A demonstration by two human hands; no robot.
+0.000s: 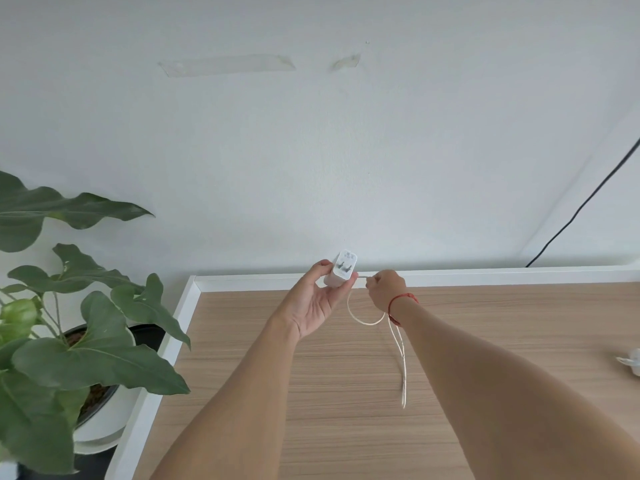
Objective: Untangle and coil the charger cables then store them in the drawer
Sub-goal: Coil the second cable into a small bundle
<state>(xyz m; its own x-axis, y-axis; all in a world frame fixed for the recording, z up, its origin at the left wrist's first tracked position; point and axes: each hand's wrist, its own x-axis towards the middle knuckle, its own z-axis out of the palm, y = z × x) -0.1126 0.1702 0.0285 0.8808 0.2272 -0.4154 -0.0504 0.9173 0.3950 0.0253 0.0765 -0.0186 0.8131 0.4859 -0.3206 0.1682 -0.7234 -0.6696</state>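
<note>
My left hand (320,299) holds a white charger plug (341,269) up above the far edge of the wooden table, prongs facing me. My right hand (384,289) pinches the white cable (398,344) just beside the plug. From there the cable loops under my right wrist and hangs down in a long doubled strand toward the table top. No drawer is in view.
The wooden table (346,410) has a white rim and stands against a white wall. A potted plant (69,341) with large leaves stands left of the table. Another white object (632,360) lies at the right edge. A black cable (585,202) runs down the wall.
</note>
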